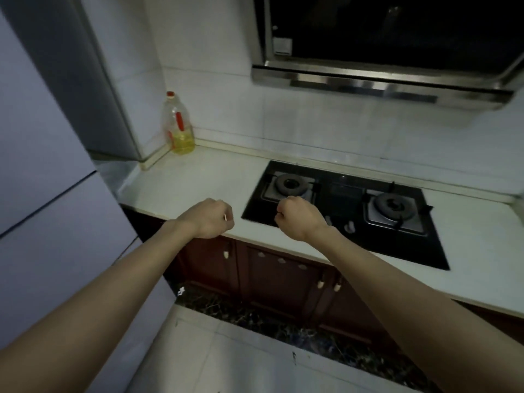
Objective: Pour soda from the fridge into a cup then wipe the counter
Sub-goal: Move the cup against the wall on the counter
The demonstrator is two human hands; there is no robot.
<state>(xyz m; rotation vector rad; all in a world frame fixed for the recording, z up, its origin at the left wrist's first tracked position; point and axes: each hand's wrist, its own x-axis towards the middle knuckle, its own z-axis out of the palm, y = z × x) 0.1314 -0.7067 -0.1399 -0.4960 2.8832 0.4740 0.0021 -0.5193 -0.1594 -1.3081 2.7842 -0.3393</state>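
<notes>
While the left hand (209, 219) and right hand (300, 221) are curled into seemingly empty fists, the fridge (42, 165) at nine o'clock should be opened first.

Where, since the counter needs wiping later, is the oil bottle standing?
In the head view the oil bottle stands at the back left corner of the counter, by the fridge, left of the hob.

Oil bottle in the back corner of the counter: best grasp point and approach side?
Take the oil bottle by its red handle, coming from the front across the open counter. It stands upright with the handle facing forward, and the tiled wall closes in behind it and on its left. The narrow neck under the red cap is a likely fallback.
</notes>
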